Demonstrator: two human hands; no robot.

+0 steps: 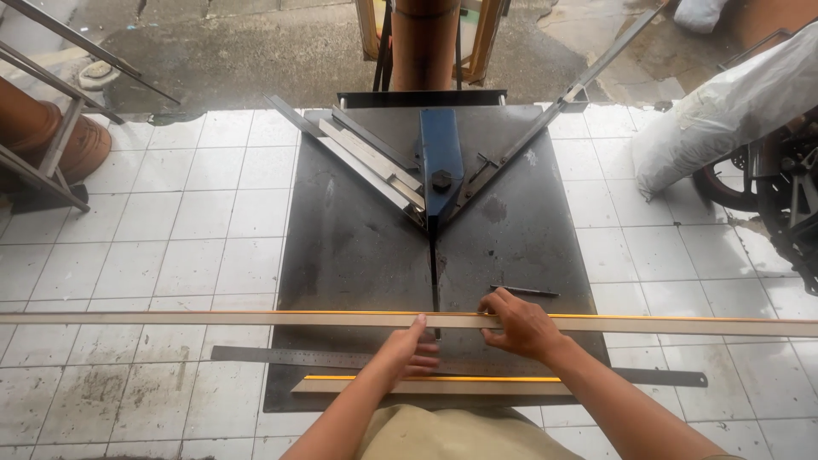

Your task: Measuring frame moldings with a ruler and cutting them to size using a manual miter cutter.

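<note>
Strip (256, 319) across plate (358, 247) — ruler (281, 356) nearer

both hands (464, 341) on long moulding strip (256, 319)

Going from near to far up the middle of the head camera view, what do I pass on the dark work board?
Short cut strip with orange edge → steel ruler → long strip under the left hand and right hand → pencil → blue cutter head.

Long strip (256, 319): pale wood, matt, with a glossy orange-gold edge.
Short strip (426, 386): the same finish.
Ruler (290, 357): dull grey steel.
Desk (358, 247): dark metal plate, scuffed and stained.
Cutter head (440, 158): blue painted metal.
Floor (162, 247): white glazed tiles, grimy.
</note>
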